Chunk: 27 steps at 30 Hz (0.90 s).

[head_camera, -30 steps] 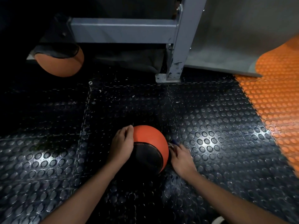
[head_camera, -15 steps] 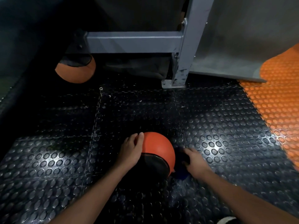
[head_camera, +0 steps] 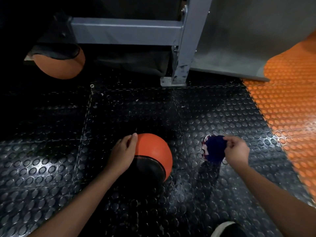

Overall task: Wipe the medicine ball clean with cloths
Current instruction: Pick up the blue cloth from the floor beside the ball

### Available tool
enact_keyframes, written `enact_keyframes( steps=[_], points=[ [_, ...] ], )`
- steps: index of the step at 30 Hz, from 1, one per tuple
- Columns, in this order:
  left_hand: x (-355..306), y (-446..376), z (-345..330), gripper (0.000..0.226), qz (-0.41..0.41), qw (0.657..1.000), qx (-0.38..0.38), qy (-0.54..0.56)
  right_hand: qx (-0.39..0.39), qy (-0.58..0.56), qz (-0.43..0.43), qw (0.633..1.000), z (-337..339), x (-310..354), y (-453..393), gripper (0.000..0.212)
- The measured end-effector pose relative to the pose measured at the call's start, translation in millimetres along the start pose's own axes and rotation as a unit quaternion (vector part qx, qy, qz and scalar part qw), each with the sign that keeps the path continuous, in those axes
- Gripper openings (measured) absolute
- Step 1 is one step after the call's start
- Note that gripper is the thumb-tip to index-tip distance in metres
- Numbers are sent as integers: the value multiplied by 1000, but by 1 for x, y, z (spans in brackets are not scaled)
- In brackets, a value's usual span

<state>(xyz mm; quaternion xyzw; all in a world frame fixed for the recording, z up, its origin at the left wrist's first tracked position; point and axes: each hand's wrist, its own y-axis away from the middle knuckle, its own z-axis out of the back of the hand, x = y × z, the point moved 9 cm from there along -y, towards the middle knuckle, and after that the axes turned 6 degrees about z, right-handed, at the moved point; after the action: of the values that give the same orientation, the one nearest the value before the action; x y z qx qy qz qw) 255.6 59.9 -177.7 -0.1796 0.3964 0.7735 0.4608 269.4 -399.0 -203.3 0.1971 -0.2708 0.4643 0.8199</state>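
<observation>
The black studded floor (head_camera: 130, 108) fills most of the view, with an orange studded strip (head_camera: 287, 106) along the right and a grey steel frame (head_camera: 184, 40) bolted down at the back. A second orange-and-black ball (head_camera: 59, 65) sits in the shadow at the far left, well apart from the work.

The medicine ball (head_camera: 153, 149) rests on the floor near the bottom centre, orange panel up and away, black panel toward the person. It looks dense and heavy, with a skin that is probably firm and a little grippy; being round, it would likely roll under a sideways wipe unless braced. The left hand (head_camera: 121, 154) lies against its left flank, fingers (head_camera: 133, 137) spread loosely over the curve, pressing rather than gripping, which seems the sensible place to steady it.

The right hand (head_camera: 236, 152) is off to the right of the ball, not touching it, its fingers pinched shut on a small dark blue cloth (head_camera: 213, 148) with a pale edge. The cloth hangs bunched and limp above the floor, light and soft, and would need balling into the palm to press well on the ball.
</observation>
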Motion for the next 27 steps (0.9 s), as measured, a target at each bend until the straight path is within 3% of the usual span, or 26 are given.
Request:
enact_keyframes(
  steps=[2, 4, 6, 9, 18, 27],
  points=[
    [-2, 2, 1, 60, 0, 1000, -2, 1, 17, 9, -55, 998, 0, -18, -4, 37],
    [-2, 3, 1, 58, -1, 1000, -2, 4, 107, 102, -87, 985, -13, -28, 1, 49],
    [-1, 2, 2, 57, 0, 1000, -5, 12, 205, 194, -46, 958, -33, -24, 12, 60],
    [0, 1, 1, 58, 5, 1000, -7, 24, 275, 208, -14, 939, -60, -26, 26, 65],
    [-1, 2, 2, 58, 24, 999, -10, 36, 231, 180, 65, 954, -79, -6, 40, 55],
    [0, 3, 3, 60, 29, 998, -16, 45, 216, 160, 56, 962, -76, -4, 33, 54]
  ],
)
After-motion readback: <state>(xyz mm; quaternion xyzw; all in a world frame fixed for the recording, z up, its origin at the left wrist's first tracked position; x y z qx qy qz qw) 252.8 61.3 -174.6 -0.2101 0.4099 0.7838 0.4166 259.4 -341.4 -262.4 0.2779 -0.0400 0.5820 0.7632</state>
